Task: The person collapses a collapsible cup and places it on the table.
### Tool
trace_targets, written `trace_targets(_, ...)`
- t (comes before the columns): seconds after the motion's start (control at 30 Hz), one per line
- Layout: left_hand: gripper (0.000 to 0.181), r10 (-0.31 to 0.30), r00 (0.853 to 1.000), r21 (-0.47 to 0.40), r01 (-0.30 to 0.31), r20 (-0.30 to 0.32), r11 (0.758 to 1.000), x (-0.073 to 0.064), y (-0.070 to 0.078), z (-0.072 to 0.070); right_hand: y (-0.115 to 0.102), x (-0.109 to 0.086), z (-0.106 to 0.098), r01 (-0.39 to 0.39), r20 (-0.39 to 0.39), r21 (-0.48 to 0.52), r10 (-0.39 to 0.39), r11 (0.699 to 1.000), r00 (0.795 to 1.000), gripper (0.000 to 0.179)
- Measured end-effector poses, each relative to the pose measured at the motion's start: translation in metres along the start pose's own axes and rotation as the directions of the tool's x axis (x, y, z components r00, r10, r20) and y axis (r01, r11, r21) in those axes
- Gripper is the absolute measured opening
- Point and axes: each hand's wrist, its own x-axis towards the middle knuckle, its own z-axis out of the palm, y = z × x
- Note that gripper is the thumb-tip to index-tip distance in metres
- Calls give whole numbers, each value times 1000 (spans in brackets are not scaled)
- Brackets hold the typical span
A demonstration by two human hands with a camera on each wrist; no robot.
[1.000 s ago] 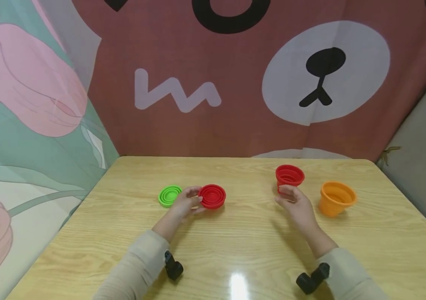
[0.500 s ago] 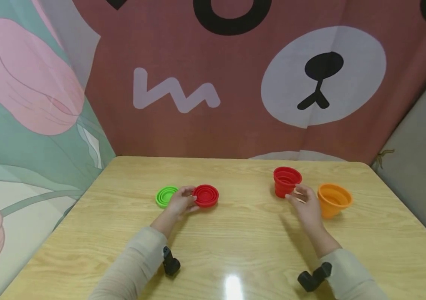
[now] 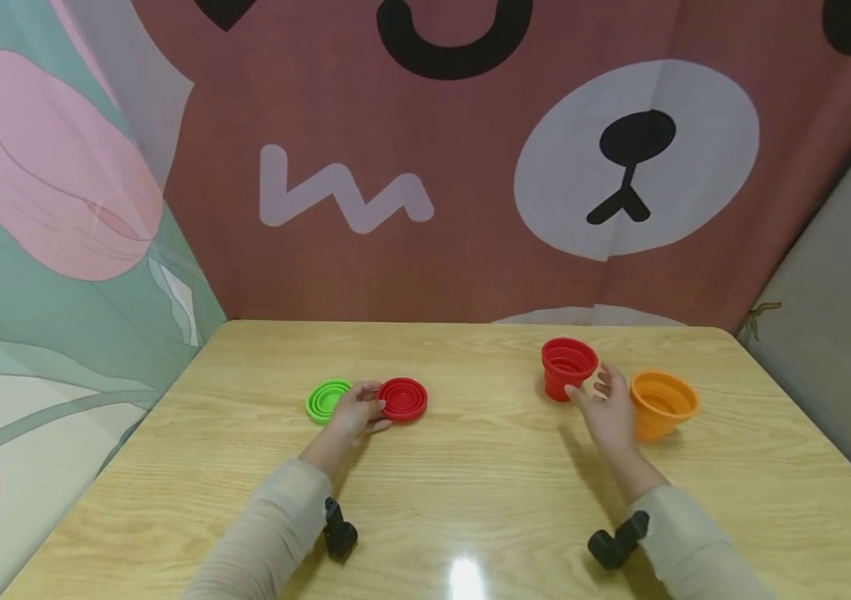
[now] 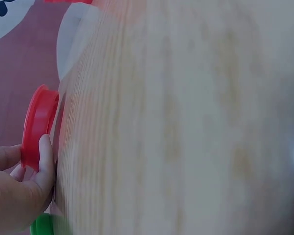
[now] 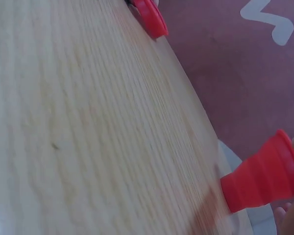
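Pinching, with the left hand (image 3: 357,412), the left edge of a collapsed round red cup of rubbery-looking concentric rings (image 3: 404,400). Cannot tell whether resting on the pale wood-grained table (image 3: 455,483) or barely clear of it. Note, left of that hand and partly covered by it, a flattened round bright-green ringed cup (image 3: 327,398). Farther right, with the right hand (image 3: 608,421): holding thumb and fingers apart, loosely curved, about the right side of a tall extended red tapered cup with stepped walls (image 3: 568,375). No firm grip to be seen there (possibly just brushing the wall and rim; too close to call). Note also, just right of that hand, a wide orange flared cup of similar make (image 3: 659,408), mouth up. Would judge the step in hand as managing the two red cups together, one flat and one extended, well apart. Calls next, by this reading, for a choice at the right: closing round the tall red cup, or drawing back cleanly without tipping it or knocking the orange one.
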Motion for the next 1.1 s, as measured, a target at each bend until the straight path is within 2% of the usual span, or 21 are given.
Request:
trace_targets(0.1,37,0,1000,2,0,3,1000,0,0,0,4,7,-1,0,27,-2,1,1000,1000,76)
trace_targets(0.27,37,-10,1000,23,10,22,1000,-3,1,-1,39,32,3,8,64,-47,-5,999,998,90)
trace_targets(0.33,38,-9,1000,52,8,23,999,-3,1,-1,52,41,5,13,66,-79,-7,997,998,94)
trace_targets(0.43,40,12,1000,131,-15,24,991,4,-3,-2,54,46,7,6,73,-95,1,995,997,98)
trace_targets(0.47,40,53,997,137,-61,60,989,17,-14,-8,55,47,7,6,76,-109,3,994,997,98)
trace_targets(0.57,43,81,992,206,-100,99,973,51,-39,-21,52,49,8,3,78,-118,6,993,997,97)
trace_targets(0.67,43,154,976,229,-188,155,955,100,-78,-39,51,50,9,10,79,-103,-2,995,997,96)
trace_targets(0.7,44,126,983,278,-159,130,947,102,-78,-38,52,50,10,12,78,-90,-5,996,997,95)
trace_targets(0.73,44,144,981,291,-176,130,940,109,-85,-41,54,51,10,14,78,-92,-7,996,997,96)
trace_targets(0.77,44,144,982,305,-176,126,936,109,-85,-40,56,52,11,20,77,-75,-14,997,997,95)
trace_targets(0.83,43,144,984,336,-172,107,926,99,-77,-36,59,53,12,27,68,-70,-23,997,997,96)
trace_targets(0.9,42,104,992,360,-123,71,925,66,-51,-23,58,53,12,43,65,-66,-39,997,997,96)
trace_targets(0.97,42,88,995,372,-100,49,923,36,-26,-11,46,47,10,28,68,-61,-24,998,997,92)
trace_targets(1.03,41,90,995,374,-98,38,922,14,-7,-2,46,49,11,35,64,-66,-31,997,997,90)
trace_targets(1.07,43,64,998,393,-63,9,918,3,3,3,47,50,11,38,59,-70,-34,997,998,89)
trace_targets(1.1,43,71,997,399,-69,10,914,-1,6,4,48,51,12,37,57,-73,-33,997,998,88)
